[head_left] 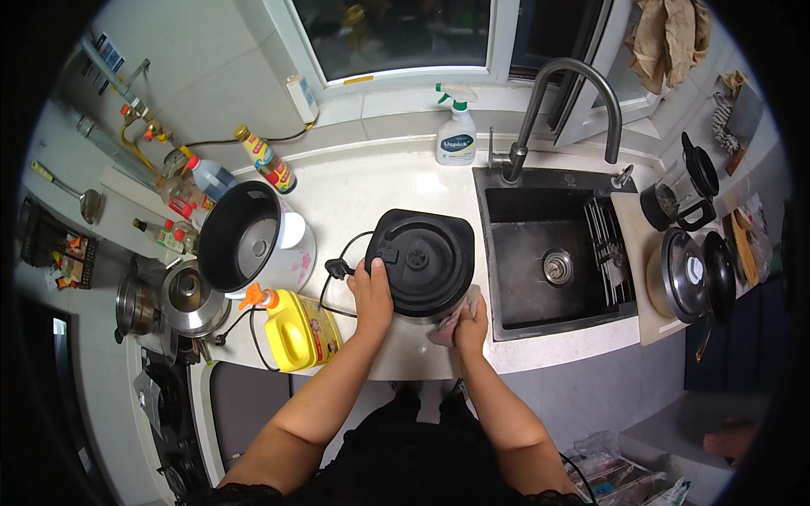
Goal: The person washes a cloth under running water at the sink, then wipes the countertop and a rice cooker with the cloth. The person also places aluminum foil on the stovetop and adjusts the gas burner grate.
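Note:
A black appliance (422, 263) stands on the counter in front of me, showing a flat face with round ridges and a small hub. My left hand (371, 295) grips its left edge, fingers resting on the rim. A black cord with a plug (339, 268) lies beside that hand. Bunched in my right hand (471, 327) is a pinkish-grey cloth (447, 329), pressed to the appliance's lower right side. To the left are a yellow jug with an orange spray head (295, 333) and a tilted white pot-shaped vessel with a black inside (245, 240).
A dark sink (553, 329) with a grey tap (612, 126) lies to the right. Beyond it are a cutting board (629, 219) and a lidded pot (675, 278). A white spray bottle (456, 139) and a sauce bottle (266, 160) stand at the back. Metal pots (194, 295) sit left.

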Demonstrator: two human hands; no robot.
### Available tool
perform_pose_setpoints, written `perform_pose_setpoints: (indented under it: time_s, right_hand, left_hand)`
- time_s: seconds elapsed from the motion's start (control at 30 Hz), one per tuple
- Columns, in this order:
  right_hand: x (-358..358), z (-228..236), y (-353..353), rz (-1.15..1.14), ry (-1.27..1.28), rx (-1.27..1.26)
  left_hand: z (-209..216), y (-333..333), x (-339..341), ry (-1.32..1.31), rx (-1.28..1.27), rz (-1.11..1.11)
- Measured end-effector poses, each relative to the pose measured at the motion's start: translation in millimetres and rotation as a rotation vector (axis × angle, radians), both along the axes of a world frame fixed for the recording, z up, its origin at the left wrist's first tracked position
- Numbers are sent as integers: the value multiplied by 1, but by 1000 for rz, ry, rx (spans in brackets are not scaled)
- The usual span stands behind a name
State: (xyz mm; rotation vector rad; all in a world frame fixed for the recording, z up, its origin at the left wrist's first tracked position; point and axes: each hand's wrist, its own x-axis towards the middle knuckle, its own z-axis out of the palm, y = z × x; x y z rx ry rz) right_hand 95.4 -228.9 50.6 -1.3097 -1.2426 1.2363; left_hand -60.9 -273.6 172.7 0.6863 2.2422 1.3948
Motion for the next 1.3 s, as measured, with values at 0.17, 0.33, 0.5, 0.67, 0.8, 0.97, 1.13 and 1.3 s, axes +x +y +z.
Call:
perform_pose_setpoints:
  time_s: [0.17, 0.33, 0.5, 0.67, 0.8, 0.97, 1.13, 1.3]
  right_hand:
    - [-10, 99, -12, -6, -55, 276]
    - [-9, -1, -16, -96, -50, -78]
    - [-12, 83, -24, -54, -34, 62]
    - [-19, 39, -46, -146, -85, 279]
    - [-10, 26, -43, -102, -74, -27]
    - [-6, 107, -12, -5, -115, 309]
    - [4, 101, -57, 94, -453, 563]
    - [9, 132, -46, 208, -512, 749]
  left_hand:
    - [-13, -9, -8, -30, -19, 47]
    - [-14, -1, -3, -54, -9, 17]
    - [-20, -9, -10, -80, 11, 25]
    - [-24, -4, -9, -99, 42, -21]
    - [-15, -4, -7, -106, 4, 1]
    - [-25, -6, -14, -85, 27, 22]
    - [-34, -3, -16, -130, 64, -21]
    - [-24, -9, -20, -93, 34, -27]
